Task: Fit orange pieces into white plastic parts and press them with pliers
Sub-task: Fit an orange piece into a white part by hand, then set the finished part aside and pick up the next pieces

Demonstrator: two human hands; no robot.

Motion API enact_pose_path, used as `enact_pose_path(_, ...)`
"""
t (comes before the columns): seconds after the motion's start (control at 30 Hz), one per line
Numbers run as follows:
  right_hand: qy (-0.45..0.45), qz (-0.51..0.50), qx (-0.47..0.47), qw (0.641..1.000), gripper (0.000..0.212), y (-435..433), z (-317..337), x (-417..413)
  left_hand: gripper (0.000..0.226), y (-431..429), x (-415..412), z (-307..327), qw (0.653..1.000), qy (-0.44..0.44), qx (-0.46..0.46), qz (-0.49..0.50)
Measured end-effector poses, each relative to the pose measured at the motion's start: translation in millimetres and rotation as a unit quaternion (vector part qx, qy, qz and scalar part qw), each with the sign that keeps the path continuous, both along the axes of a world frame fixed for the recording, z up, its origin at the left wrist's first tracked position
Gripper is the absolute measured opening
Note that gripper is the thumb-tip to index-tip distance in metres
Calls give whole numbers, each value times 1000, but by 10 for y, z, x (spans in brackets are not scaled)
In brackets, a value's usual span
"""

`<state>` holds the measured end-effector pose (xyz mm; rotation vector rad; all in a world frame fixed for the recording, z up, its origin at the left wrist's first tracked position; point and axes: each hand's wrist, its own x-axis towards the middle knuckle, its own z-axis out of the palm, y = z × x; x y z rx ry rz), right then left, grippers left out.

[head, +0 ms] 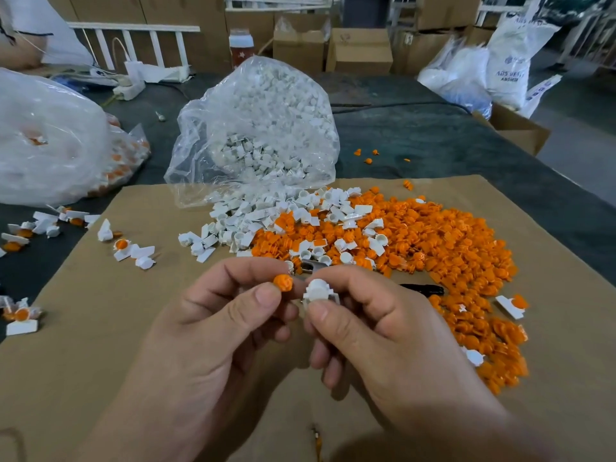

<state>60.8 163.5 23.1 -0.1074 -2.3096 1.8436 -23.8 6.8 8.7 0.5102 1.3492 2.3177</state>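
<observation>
My left hand [213, 328] pinches a small orange piece [283, 283] between thumb and forefinger. Just to its right, my right hand [373, 331] pinches a white plastic part [318, 290], its round cup turned toward the orange piece; the two parts are a small gap apart. The pliers lie on the cardboard behind my hands: metal jaws [310, 265] show above my fingers and a black handle [425, 289] sticks out to the right. A heap of orange pieces [443, 248] and loose white parts [266, 218] covers the cardboard sheet [100, 361].
An open clear bag of white parts [263, 128] stands behind the heap. Another large clear bag [50, 141] sits at the left. Several assembled white-and-orange pieces [130, 250] lie at the left on the dark table [433, 135]. Boxes and sacks stand beyond.
</observation>
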Motion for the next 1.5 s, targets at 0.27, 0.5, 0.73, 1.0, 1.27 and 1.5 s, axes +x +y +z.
enact_pose_path(0.27, -131, 74, -449, 881, 18, -22, 25, -137, 13, 57, 38, -58, 775, 552, -266, 152)
enact_pose_path(0.5, -145, 103, -478, 860, 29, 15, -38, -159, 23, 24, 101, 15, 816, 466, -308, 151)
enact_pose_path(0.73, -191, 44, -225, 954, 23, 33, -58, -112, 27, 51, 42, -21, 798, 481, -331, 150)
enact_pose_path(1.0, -169, 46, -152, 973, 35, 35, 67, -80, 19, -13, 44, 23, 794, 471, -369, 107)
enact_pose_path(1.27, -182, 111, -180, 960, 10, 55, 121, -55, 24, -7, 83, 54, 878, 318, -344, 95)
enact_pose_path(1.5, -160, 129, -297, 932, 38, 61, 20, -82, 11, 33, 16, -43, 958, 110, -247, 100)
